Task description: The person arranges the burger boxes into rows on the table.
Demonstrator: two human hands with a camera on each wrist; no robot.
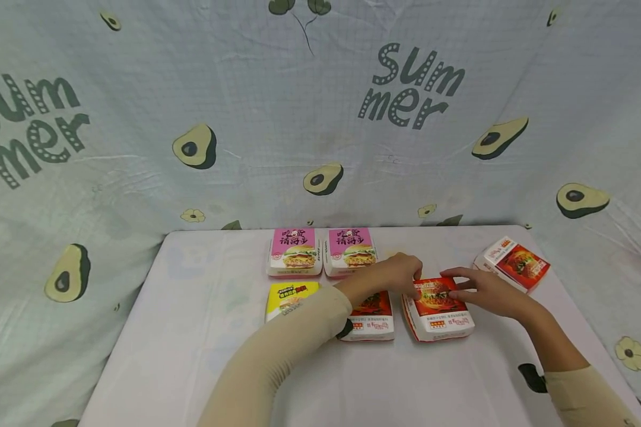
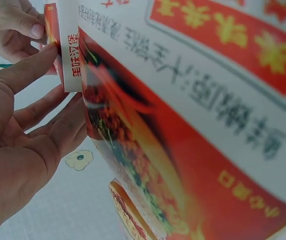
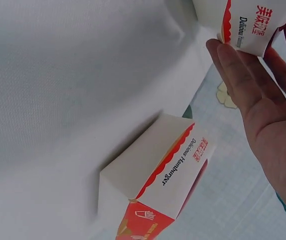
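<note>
A red-and-white hamburger box (image 1: 441, 308) lies between my two hands, set slightly askew on the table. My left hand (image 1: 397, 274) reaches over the neighbouring red-and-white box (image 1: 373, 323) and grips the held box by its left side. In the left wrist view, the left hand (image 2: 25, 135) has its fingers at that box's end (image 2: 72, 45), while the neighbouring box (image 2: 148, 135) fills the foreground. My right hand (image 1: 486, 290) holds the opposite side, fingers spread over the top edge. Straight fingers of the right hand (image 3: 268, 95) lie along the box's white side (image 3: 255, 25) in the right wrist view.
Two pink burger boxes (image 1: 294, 254) stand side by side at the table's back edge. A yellow box (image 1: 288, 293) is partly hidden by my left sleeve (image 1: 294, 332). Another red-and-white box (image 1: 513, 264) lies angled at the back right, near the table's edge. Printed cloth (image 1: 256, 118) hangs behind.
</note>
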